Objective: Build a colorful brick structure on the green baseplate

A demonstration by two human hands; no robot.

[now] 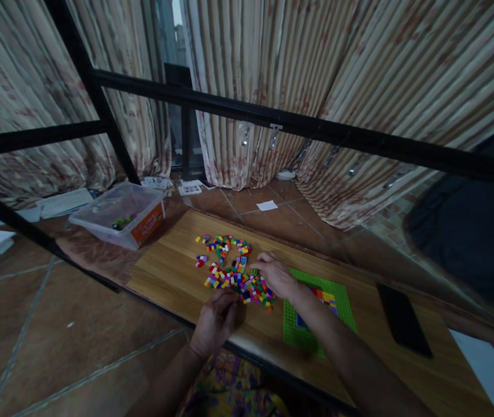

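Note:
Loose small toy bricks [224, 278] in many colours lie in a spread pile on the wooden board [164, 260]. At the near edge of the pile is my left hand [216, 322], its fingers curled together; anything between them is hidden. My right hand [275, 275] reaches over the pile's right side with fingers bent and drawn together, close to a dark green brick [254, 271]. What its fingertips hold, if anything, is too small to make out. A green studded baseplate [343, 295] lies under my right forearm, with yellow, orange and blue bricks [327, 297] on it, partly covered.
A clear plastic tub [119, 211] with an orange label stands on the floor left of the board. On the board's right lies a black flat slab [404, 319], near a white sheet [487, 368]. A black metal bar [290, 120] crosses in front of patterned curtains [264, 52].

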